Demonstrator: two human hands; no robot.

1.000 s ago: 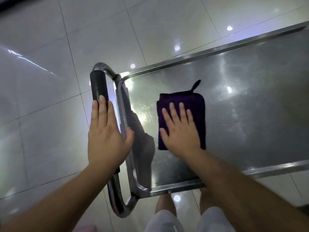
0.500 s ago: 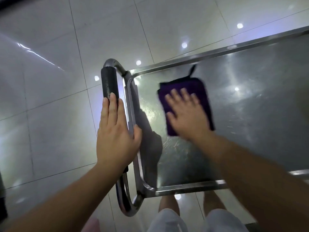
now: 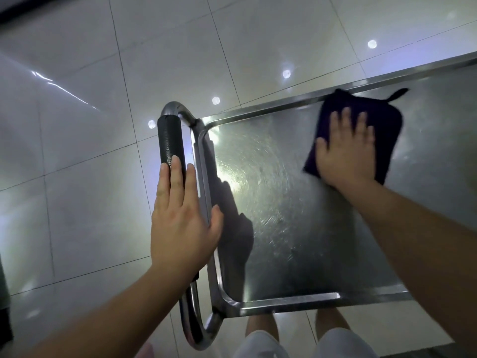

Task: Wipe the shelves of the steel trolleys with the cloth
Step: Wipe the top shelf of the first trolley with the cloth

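— One cloth, dark purple: where?
— Top shelf of steel trolley, against its far rim; right hand flat on it, fingers straight.
— Left hand?
— Flat, fingers extended, resting on the black-sleeved handle at the shelf's left end.

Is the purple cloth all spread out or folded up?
Folded up. The cloth lies as a thick, compact pad under the flat right hand on the steel shelf, with a small loop poking out at one corner.
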